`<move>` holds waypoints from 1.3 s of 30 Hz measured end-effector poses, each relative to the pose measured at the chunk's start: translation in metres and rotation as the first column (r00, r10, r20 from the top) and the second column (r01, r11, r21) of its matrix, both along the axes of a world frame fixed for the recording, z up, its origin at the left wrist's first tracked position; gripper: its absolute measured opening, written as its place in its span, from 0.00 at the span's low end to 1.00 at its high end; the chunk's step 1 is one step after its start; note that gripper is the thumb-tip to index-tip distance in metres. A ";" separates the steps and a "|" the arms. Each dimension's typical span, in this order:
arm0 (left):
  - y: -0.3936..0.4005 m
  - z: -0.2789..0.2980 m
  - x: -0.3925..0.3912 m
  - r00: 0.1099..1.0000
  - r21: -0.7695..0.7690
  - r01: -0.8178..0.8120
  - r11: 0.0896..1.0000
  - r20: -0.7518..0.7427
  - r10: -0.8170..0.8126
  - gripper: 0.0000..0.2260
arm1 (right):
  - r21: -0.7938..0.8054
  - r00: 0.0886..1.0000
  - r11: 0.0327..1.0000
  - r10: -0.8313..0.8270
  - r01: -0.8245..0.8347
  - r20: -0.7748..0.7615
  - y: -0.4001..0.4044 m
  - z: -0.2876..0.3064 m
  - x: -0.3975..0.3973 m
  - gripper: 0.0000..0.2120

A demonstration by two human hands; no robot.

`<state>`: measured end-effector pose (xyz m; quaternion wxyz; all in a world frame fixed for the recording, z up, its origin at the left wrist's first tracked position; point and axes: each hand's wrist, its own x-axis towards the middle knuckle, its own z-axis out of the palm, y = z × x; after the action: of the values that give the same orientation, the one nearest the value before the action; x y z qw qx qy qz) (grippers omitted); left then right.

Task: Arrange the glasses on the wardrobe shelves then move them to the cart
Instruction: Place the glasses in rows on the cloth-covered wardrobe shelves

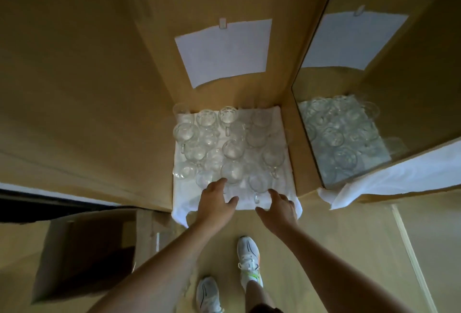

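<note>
Several clear glass mugs [232, 148] stand close together on a white cloth [287, 183] covering a wardrobe shelf. My left hand [215, 200] reaches over the cloth's front edge, fingers spread, its fingertips at a front-row glass [232, 171]. My right hand [279, 206] hovers with spread fingers just in front of another handled glass [259, 183]. Neither hand holds anything. No cart is in view.
A mirrored wardrobe door [349, 113] stands open on the right and reflects the glasses. White paper [224, 50] is taped to the wardrobe's back wall. An open cardboard box [84, 257] lies on the floor at the left. My white shoes [249, 260] stand below.
</note>
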<state>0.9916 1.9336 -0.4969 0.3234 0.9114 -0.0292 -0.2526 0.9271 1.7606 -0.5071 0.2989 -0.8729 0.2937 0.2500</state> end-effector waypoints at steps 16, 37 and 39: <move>-0.019 -0.135 0.013 0.960 0.092 -0.152 0.984 -0.224 0.169 0.32 | 0.153 0.967 0.969 -0.162 0.194 -0.199 -0.016 -0.131 0.040 0.33; -0.029 -0.225 0.054 0.814 0.071 -0.413 0.908 -0.419 0.403 0.21 | 0.509 0.582 0.343 -0.682 0.790 -0.443 -0.002 -0.219 0.058 0.07; -0.031 -0.230 0.056 0.805 0.067 -0.425 0.903 -0.429 0.411 0.12 | 0.506 0.574 0.335 -0.687 0.795 -0.446 -0.002 -0.224 0.059 0.08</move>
<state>1.0474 1.9030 -0.7270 0.3839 0.8108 0.2405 -0.3705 0.9864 1.7588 -0.7310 0.6434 -0.4514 0.5707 0.2378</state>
